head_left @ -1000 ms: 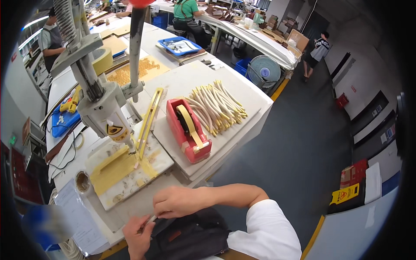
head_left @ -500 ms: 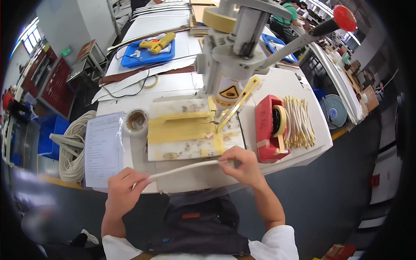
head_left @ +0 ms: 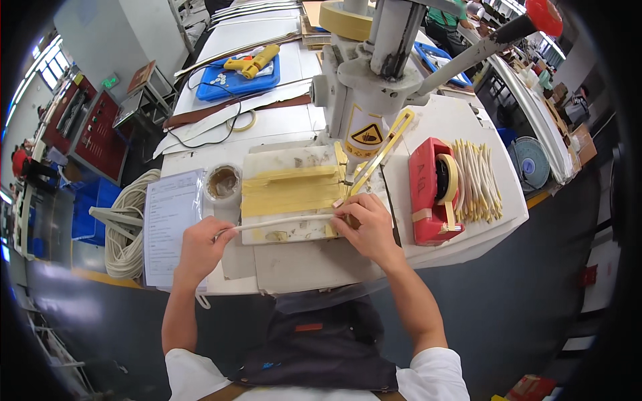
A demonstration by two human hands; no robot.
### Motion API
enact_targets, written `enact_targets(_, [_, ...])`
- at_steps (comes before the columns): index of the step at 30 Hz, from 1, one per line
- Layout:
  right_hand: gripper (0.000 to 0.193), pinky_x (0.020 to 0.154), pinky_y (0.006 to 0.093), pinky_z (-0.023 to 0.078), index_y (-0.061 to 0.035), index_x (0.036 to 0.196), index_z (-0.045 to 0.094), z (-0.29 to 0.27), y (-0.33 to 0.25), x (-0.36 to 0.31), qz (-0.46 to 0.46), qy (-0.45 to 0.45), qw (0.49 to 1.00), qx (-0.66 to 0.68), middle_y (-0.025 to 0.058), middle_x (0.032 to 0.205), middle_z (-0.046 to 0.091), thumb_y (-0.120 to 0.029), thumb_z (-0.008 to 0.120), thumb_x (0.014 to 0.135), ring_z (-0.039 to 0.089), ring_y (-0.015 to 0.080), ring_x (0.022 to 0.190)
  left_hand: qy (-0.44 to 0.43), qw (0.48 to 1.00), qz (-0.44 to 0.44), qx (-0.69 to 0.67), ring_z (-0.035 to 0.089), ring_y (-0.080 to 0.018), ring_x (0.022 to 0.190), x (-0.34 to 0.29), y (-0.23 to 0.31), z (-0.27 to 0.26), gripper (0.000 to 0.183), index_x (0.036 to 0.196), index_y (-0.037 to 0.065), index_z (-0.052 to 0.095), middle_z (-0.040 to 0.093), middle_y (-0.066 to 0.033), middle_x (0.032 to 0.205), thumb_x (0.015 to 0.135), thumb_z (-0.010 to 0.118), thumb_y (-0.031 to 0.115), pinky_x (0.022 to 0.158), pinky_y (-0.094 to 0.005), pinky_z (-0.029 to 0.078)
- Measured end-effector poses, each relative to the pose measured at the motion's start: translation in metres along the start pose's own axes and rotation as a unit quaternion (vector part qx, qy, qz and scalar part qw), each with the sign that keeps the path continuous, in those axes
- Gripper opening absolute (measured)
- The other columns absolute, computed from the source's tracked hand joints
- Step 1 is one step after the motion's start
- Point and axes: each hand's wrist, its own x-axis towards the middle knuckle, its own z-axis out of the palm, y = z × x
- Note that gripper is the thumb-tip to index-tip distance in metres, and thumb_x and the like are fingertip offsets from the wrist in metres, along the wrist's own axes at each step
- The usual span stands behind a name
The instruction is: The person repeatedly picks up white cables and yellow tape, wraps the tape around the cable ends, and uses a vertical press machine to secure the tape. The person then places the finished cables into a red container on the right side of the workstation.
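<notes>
A white cord (head_left: 284, 222) is stretched between my two hands, over the near part of a pale board (head_left: 294, 235) covered partly with yellow tape (head_left: 287, 194). My left hand (head_left: 204, 246) pinches the cord just off the board's left side. At the board's near right, my right hand (head_left: 364, 226) pinches it close to the right end. Behind my right hand stands a grey hand press (head_left: 364, 93) with a red-knobbed lever (head_left: 468, 63). A yellow strip (head_left: 381, 154) slants up from the board beside the press.
Right of the board are a red tape dispenser (head_left: 428, 200) and a bundle of white cords with yellow ends (head_left: 476, 180). A roll of tape (head_left: 223, 184), a printed sheet (head_left: 172, 227) and a coil of cord (head_left: 126, 234) lie left. Farther back, a blue tray (head_left: 221, 90) holds a yellow glue gun (head_left: 254, 63).
Both hands have moved forward with the cord, from the table's near edge to over the board. The cord now runs more level. The view has shifted slightly.
</notes>
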Motion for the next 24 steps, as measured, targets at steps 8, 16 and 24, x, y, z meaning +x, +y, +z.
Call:
enact_targets(8, [0.014, 0.076, 0.0377, 0.052, -0.0081, 0.088, 0.075, 0.001, -0.003, 0.002, -0.001, 0.014, 1.000, 0.011, 0.0044, 0.094, 0.069, -0.013, 0.083, 0.077, 0.062, 0.0265, 0.087, -0.001, 0.990, 0.094, 0.109, 0.066, -0.0282, 0.068, -0.002, -0.014, 0.003, 0.010, 0.096, 0.009, 0.076, 0.068, -0.0067, 0.081, 0.088, 0.076, 0.015, 0.060, -0.0376, 0.052])
enact_targets(16, [0.014, 0.079, 0.0380, 0.053, -0.0083, 0.088, 0.076, 0.000, -0.008, 0.000, 0.015, 0.014, 1.000, 0.008, 0.0054, 0.093, 0.068, -0.012, 0.083, 0.077, 0.064, 0.0267, 0.089, -0.017, 0.988, 0.114, 0.098, 0.068, -0.0237, 0.068, 0.001, -0.023, 0.006, 0.015, 0.104, 0.015, 0.077, 0.069, -0.0034, 0.079, 0.090, 0.074, 0.019, 0.059, -0.0354, 0.052])
enact_targets(24, [0.013, 0.076, 0.0373, 0.052, -0.0095, 0.087, 0.075, 0.002, -0.003, 0.000, -0.002, 0.031, 1.000, 0.006, 0.0028, 0.093, 0.069, -0.015, 0.083, 0.077, 0.062, 0.0259, 0.086, -0.012, 0.987, 0.122, 0.102, 0.069, -0.0254, 0.071, 0.011, -0.011, 0.008, 0.011, 0.099, 0.012, 0.077, 0.071, -0.0041, 0.080, 0.090, 0.073, 0.018, 0.060, -0.0367, 0.053])
